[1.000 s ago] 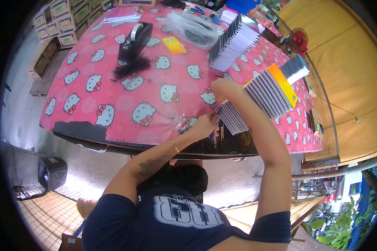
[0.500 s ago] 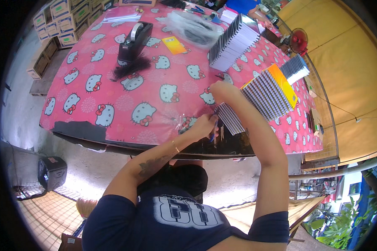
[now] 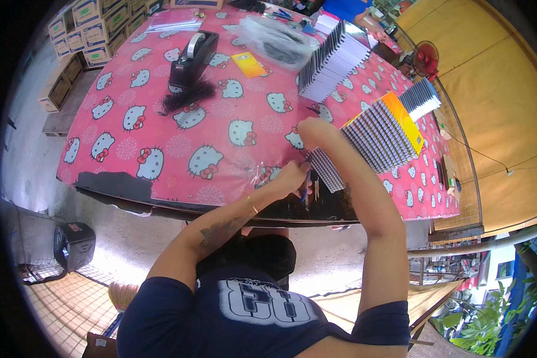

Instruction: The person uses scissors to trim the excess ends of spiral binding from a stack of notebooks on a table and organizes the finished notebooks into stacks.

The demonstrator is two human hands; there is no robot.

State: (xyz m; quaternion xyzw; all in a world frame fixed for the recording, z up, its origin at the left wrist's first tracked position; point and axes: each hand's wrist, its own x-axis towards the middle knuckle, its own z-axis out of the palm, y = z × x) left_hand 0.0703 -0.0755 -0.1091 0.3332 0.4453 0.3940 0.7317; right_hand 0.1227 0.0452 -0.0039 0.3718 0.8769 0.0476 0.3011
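My left hand (image 3: 292,179) is closed at the table's front edge, beside a low stack of spiral-bound notebooks (image 3: 326,170). A small blue part shows below its fingers, but the rest of what it holds is hidden. My right hand (image 3: 314,132) is bent inward just beyond that stack, and its fingers are out of sight. My right forearm crosses in front of a taller stack of spiral-bound notebooks with a yellow-orange cover (image 3: 400,122). A small dark object (image 3: 312,110) lies just beyond my right hand.
The table has a pink patterned cover (image 3: 179,143). On it are a black tape dispenser (image 3: 192,62), a black bristly bundle (image 3: 188,98), a yellow card (image 3: 248,65), a clear plastic bag (image 3: 274,42) and a tall notebook stack (image 3: 334,62). A co-worker's blue sleeve (image 3: 346,9) shows beyond; cartons (image 3: 95,30) stand far left.
Both hands stay in nearly the same place. My right forearm and elbow have shifted slightly left, and my left wrist has turned a little.
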